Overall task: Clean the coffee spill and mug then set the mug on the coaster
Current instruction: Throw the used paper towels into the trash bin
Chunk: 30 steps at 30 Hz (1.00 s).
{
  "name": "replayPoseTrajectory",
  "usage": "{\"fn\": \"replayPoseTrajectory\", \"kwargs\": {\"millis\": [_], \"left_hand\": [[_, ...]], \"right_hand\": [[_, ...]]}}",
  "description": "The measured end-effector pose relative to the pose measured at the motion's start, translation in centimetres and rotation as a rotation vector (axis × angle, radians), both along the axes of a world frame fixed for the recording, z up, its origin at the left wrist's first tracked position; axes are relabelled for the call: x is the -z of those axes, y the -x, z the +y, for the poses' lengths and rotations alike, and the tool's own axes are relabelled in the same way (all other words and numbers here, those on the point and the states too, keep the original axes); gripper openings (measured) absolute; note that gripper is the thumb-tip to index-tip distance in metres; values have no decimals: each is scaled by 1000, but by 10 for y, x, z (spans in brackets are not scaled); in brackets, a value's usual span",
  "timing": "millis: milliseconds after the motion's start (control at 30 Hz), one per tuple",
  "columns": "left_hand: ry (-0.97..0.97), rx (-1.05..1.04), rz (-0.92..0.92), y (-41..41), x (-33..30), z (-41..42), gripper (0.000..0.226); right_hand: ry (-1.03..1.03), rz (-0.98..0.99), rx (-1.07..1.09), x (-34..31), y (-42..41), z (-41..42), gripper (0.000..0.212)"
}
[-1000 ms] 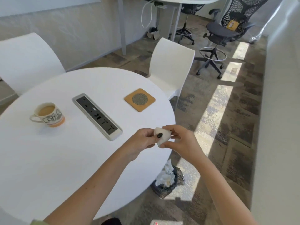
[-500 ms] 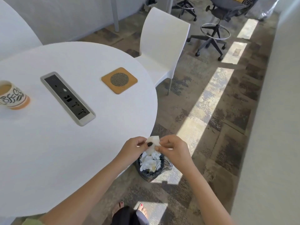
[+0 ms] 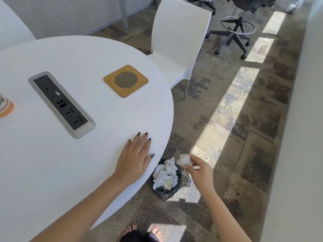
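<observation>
My right hand (image 3: 196,169) pinches a crumpled white tissue (image 3: 183,160) just above a small bin (image 3: 167,179) on the floor beside the table. My left hand (image 3: 135,156) rests flat, fingers straight, on the round white table (image 3: 52,172) near its right edge. The square wooden coaster (image 3: 126,80) with a dark mesh centre lies on the table's far right part, bare. Only the orange base of the mug (image 3: 5,106) shows at the left edge of the view; the rest is cut off.
The bin, lined with a black bag, holds several crumpled tissues. A grey power strip (image 3: 61,103) is set into the table's middle. A white chair (image 3: 176,41) stands past the table, a black office stool (image 3: 236,27) further back. My feet (image 3: 143,232) show below.
My left hand let go of the tissue and came down flat on the table. My right hand carried the tissue lower, to just above the bin. The view tilted down and right.
</observation>
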<state>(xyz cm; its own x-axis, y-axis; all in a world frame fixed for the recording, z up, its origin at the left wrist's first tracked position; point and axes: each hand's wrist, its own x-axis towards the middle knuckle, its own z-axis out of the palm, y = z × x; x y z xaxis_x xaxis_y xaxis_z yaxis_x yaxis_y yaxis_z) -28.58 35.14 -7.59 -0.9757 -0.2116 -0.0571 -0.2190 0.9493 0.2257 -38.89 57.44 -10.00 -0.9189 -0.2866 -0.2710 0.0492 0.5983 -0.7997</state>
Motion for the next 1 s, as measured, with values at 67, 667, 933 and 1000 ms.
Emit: {"fn": "replayPoseTrajectory", "kwargs": {"millis": [67, 667, 933, 1000], "left_hand": [[51, 28, 2, 13, 4, -10, 62], [137, 119, 136, 53, 49, -35, 71], [162, 117, 133, 53, 58, -32, 70], [129, 122, 121, 51, 57, -32, 63]], "right_hand": [[-83, 32, -5, 37, 0, 0, 33], [-575, 215, -433, 300, 21, -53, 49], [-556, 165, -336, 289, 22, -27, 42], [-537, 164, -326, 274, 22, -24, 41]]}}
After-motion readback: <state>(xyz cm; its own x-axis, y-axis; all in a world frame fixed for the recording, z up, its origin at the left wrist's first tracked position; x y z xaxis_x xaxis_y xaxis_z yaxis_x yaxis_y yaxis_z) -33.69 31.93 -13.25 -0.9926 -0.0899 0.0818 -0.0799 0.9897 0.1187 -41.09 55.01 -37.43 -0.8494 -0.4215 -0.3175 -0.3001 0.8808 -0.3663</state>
